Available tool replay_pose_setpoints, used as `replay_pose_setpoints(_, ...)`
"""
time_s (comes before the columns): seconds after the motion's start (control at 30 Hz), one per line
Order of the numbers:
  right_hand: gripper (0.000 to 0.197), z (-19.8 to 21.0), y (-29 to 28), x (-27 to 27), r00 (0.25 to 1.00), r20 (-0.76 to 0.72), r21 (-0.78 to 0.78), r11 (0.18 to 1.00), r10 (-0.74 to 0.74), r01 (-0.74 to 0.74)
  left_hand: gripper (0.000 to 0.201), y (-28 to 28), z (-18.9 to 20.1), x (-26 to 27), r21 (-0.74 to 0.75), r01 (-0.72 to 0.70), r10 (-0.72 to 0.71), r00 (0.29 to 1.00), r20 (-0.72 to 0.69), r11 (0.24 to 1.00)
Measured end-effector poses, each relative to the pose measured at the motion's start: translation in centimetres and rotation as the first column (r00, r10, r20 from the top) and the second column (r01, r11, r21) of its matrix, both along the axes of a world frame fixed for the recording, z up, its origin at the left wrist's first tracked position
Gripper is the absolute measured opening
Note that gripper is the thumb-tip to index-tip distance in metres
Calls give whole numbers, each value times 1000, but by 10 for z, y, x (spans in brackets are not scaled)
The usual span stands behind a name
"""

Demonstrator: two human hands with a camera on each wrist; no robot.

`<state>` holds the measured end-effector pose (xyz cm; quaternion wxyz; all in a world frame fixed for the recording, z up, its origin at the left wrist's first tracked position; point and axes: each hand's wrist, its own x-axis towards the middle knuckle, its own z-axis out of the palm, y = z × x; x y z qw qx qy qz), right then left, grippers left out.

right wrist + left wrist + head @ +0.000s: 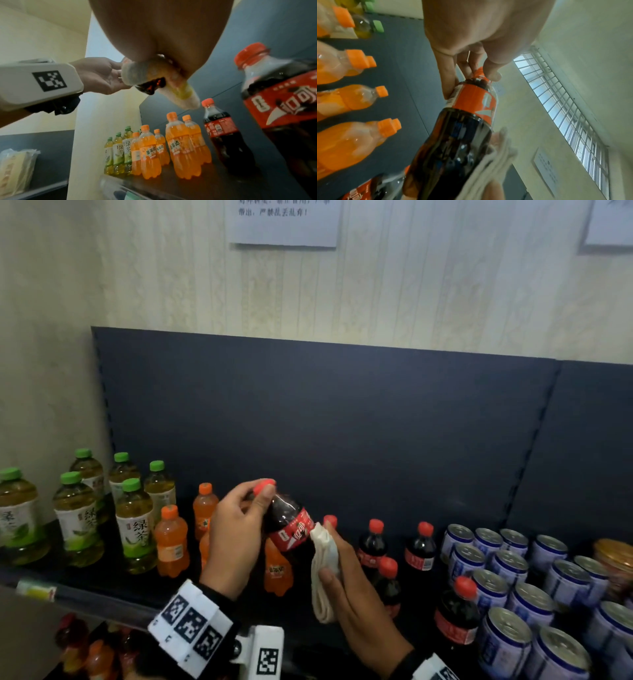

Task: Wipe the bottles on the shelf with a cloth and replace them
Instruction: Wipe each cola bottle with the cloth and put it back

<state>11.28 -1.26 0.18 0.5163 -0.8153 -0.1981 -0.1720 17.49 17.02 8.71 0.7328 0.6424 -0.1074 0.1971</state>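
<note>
Hands point(236, 537) round tilted cola bottle point(289, 525)

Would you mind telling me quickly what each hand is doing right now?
Left hand: closed around the neck of the cola bottle, lifted off the shelf.
Right hand: holding the folded white cloth against the bottle's side.

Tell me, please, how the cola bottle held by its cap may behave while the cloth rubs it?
The cola bottle looks full, so probably heavy for its size. The left hand pinches only near the cap, so it may swing or twist under the cloth. Its smooth plastic may slip.
</note>
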Motion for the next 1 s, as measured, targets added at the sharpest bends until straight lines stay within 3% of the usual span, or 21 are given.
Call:
replay_pose_setpoints(0.1, 57, 19, 1, 3, 997, 24, 43, 996, -73, 72, 19, -14, 1, -8, 32, 51, -52, 998, 24, 998)
replay_pose_setpoints(0.2, 55, 49, 9, 12, 983, 126, -76, 987, -131, 142, 18, -28, -11, -18, 98, 122, -124, 992, 18, 988)
replay_pose_setpoints(0.3, 52, 51, 9, 16, 983, 148, -124, 984, -108, 127, 22, -27, -14, -21, 64, 142, -142, 990, 3, 988)
replay_pose_setpoints(0.4, 52, 24, -5, 10, 1000, 24, 96, 995, 10, -12, 22, -15, -2, -17, -3, 75, -75, 996, 39, 997)
replay_pose_setpoints(0.47, 46, 11, -5, 6, 987, -121, 316, 947, 101, -58, 25, -9, 4, -14, -53, 52, -49, 998, 47, 997)
replay_pose_setpoints(0.57, 56, 8, 1, 18, 951, -267, 603, 797, 157, 38, 28, -18, 6, -20, 18, 42, -44, 992, 114, 999)
replay_pose_setpoints(0.63, 60, 16, 3, 25, 955, -280, 672, 730, 95, 124, 35, -28, 0, -24, 81, 60, -71, 987, 144, 995)
replay_pose_setpoints(0.77, 62, 34, -10, 29, 975, -222, 629, 763, -10, 151, 51, -43, -14, -26, 152, 82, -98, 990, 104, 985)
replay_pose_setpoints(0.87, 49, 31, -9, 22, 983, -130, 531, 828, -131, 180, 61, -46, -17, -25, 69, 135, -137, 990, 23, 988)
replay_pose_setpoints(0.93, 49, 21, -1, 11, 982, -41, 417, 890, -185, 185, 48, -44, -16, -20, 23, 112, -113, 992, 49, 993)
replay_pose_setpoints(1.0, 64, 11, 8, 1, 987, -8, 345, 926, -160, 153, 31, -40, -15, -14, -13, 106, -105, 992, 64, 994)
